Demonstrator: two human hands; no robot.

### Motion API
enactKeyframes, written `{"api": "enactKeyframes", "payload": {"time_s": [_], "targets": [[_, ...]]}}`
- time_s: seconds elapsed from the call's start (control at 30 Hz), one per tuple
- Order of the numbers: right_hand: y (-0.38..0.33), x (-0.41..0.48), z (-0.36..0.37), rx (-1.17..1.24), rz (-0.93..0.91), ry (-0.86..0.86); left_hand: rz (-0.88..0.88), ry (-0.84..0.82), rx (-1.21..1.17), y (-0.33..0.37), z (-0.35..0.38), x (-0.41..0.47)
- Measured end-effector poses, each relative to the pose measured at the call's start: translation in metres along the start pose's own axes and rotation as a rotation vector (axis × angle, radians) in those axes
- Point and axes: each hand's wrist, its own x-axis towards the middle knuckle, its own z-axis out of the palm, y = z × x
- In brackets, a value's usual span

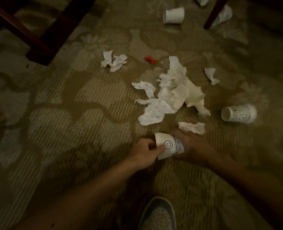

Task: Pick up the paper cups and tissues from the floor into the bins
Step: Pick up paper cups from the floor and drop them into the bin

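Paper cup (pixel 166 147) at 6 o'clock, over floor (pixel 71 113); left hand (pixel 145 151) fingers clamped on it, right hand (pixel 193 146) fingers wrapped round other end. Tissues (pixel 169 90) at 12 o'clock of it.

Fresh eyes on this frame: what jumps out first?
The heap of crumpled white tissues on the dim carpet mid-frame draws the eye first. Just below it, the left hand and right hand hold a smiley-face cup between them. A small red scrap stands out above the heap.
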Motion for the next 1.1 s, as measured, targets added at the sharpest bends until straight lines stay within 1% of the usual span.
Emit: {"api": "enactKeyframes", "payload": {"time_s": [0.1, 0.2, 0.3, 0.4, 0.47, 0.53, 0.6, 0.67, 0.73, 0.9, 0.97, 1.03, 1.1], "targets": [[0.008, 0.006, 0.009, 0.076, -0.010, 0.039, 0.035, 0.059, -0.127, -0.003, 0.014, 0.005], [0.017, 0.004, 0.017, 0.250, 0.055, 0.099, 0.079, 0.194, -0.236, 0.000, 0.024, 0.006], [0.016, 0.003, 0.021, 0.514, 0.107, 0.148, 0.086, 0.377, -0.405, 0.012, 0.026, 0.008], [0.009, 0.007, 0.016, 0.855, 0.128, 0.213, 0.074, 0.437, -0.593, 0.033, 0.021, 0.012], [-0.004, 0.009, 0.009, 1.059, 0.107, 0.227, 0.052, 0.371, -0.706, 0.042, 0.014, 0.013], [-0.021, 0.011, 0.007, 1.200, 0.071, 0.192, 0.006, 0.243, -0.836, 0.047, 0.004, 0.015], [-0.030, 0.009, 0.002, 1.309, 0.024, 0.168, 0.026, 0.117, -0.936, 0.052, -0.003, 0.018], [-0.025, 0.005, -0.002, 1.345, 0.004, 0.183, 0.033, 0.037, -0.958, 0.060, -0.001, 0.020], [-0.019, -0.001, -0.001, 1.349, -0.006, 0.209, 0.033, -0.001, -0.953, 0.063, 0.005, 0.020], [-0.008, -0.015, 0.012, 1.360, 0.040, 0.235, -0.003, 0.008, -0.896, 0.073, 0.022, 0.018], [0.001, -0.017, 0.010, 1.253, 0.024, 0.230, -0.004, 0.016, -0.838, 0.075, 0.022, 0.020], [0.015, -0.017, 0.009, 1.056, 0.038, 0.282, -0.004, 0.031, -0.763, 0.074, 0.018, 0.023], [0.037, -0.012, 0.011, 0.757, 0.194, 0.419, 0.002, 0.080, -0.641, 0.072, 0.011, 0.027]]}}
